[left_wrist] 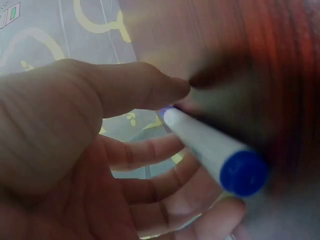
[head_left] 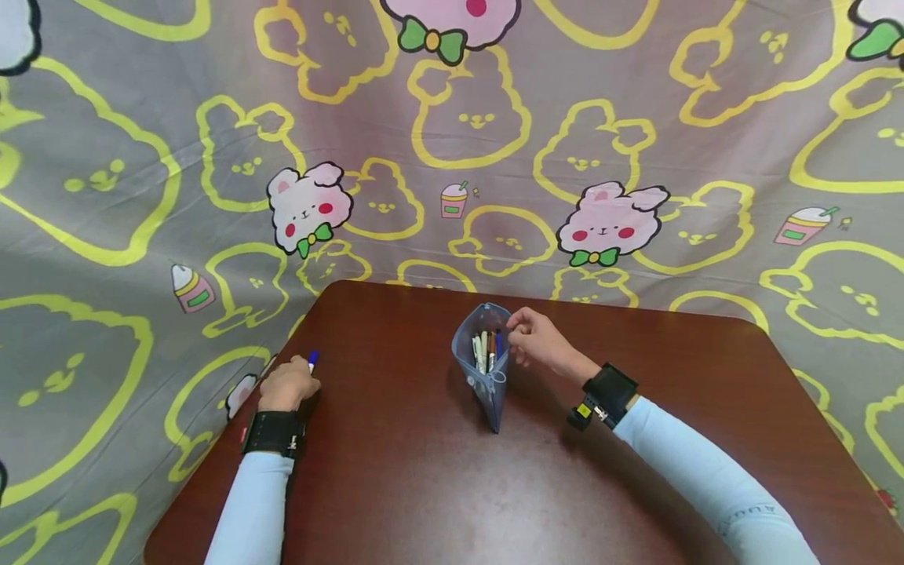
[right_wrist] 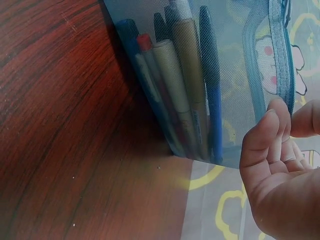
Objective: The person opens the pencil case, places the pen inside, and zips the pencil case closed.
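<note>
A blue mesh zip pencil case (head_left: 462,357) stands on the table, its top spread apart. Several pens and markers (right_wrist: 175,75) stand inside, seen through the mesh in the right wrist view. My right hand (head_left: 540,341) pinches the case's zippered rim on its right side between thumb and fingers. Over at the table's left edge, my left hand (head_left: 288,384) holds a white marker (left_wrist: 200,135) with blue ends. In the head view only the marker's blue end shows past the fingers; the left wrist view has it lying between thumb and curled fingers.
The dark red-brown wooden table (head_left: 395,471) carries the case. Behind it and along its left side hangs a grey cloth (head_left: 494,259) printed with yellow bear outlines and rabbits. Black straps with small cameras (head_left: 610,392) sit on both wrists.
</note>
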Demonstrator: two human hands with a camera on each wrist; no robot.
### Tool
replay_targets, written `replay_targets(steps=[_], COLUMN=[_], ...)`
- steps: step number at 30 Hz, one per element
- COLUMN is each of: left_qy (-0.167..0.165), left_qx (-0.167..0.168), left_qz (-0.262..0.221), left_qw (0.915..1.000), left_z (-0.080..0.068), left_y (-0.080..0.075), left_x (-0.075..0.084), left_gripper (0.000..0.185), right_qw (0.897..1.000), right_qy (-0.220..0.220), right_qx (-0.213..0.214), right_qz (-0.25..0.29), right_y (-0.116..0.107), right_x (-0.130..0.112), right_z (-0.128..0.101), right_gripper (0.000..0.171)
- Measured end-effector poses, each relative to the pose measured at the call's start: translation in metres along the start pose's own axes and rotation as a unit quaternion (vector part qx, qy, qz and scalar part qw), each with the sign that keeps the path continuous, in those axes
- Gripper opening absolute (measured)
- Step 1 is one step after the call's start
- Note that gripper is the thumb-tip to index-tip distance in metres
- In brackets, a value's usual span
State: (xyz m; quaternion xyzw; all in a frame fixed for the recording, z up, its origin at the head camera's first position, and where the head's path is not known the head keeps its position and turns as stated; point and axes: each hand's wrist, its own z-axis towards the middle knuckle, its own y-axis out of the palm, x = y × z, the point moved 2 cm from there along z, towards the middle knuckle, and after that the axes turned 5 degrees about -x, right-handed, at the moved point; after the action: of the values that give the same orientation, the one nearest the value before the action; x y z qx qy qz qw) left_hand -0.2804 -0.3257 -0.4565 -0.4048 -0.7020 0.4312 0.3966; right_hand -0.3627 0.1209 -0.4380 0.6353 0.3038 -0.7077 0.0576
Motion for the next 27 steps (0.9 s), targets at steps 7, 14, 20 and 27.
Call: replay_targets(steps=[7, 14, 20, 27], left_qy=[-0.002, 0.009, 0.063, 0.139], left_qx=[-0.011, -0.041, -0.039, -0.026], left_qz=[-0.029, -0.079, -0.105, -0.142], left_qw=[0.9995, 0.996, 0.9917, 0.9797], left_z=[0.001, -0.002, -0.003, -0.015], left_y=[0.001, -0.002, -0.01, -0.026], left_x=[0.0, 0.01, 0.026, 0.058], left_gripper=[0.031, 0.031, 0.023, 0.031], right_qw=[1.0, 1.0, 1.0, 1.0], right_qy=[-0.003, -0.001, 0.0, 0.003], right_qx=[-0.004, -0.003, -0.005, -0.007], right_qz=[0.004, 0.006, 0.01, 0.007], right_y=[0.002, 0.003, 0.003, 0.001], right_x=[-0.002, -0.003, -0.003, -0.001], right_z=[0.001, 0.0, 0.001, 0.002], right_gripper=[0.028, 0.025, 0.026, 0.025])
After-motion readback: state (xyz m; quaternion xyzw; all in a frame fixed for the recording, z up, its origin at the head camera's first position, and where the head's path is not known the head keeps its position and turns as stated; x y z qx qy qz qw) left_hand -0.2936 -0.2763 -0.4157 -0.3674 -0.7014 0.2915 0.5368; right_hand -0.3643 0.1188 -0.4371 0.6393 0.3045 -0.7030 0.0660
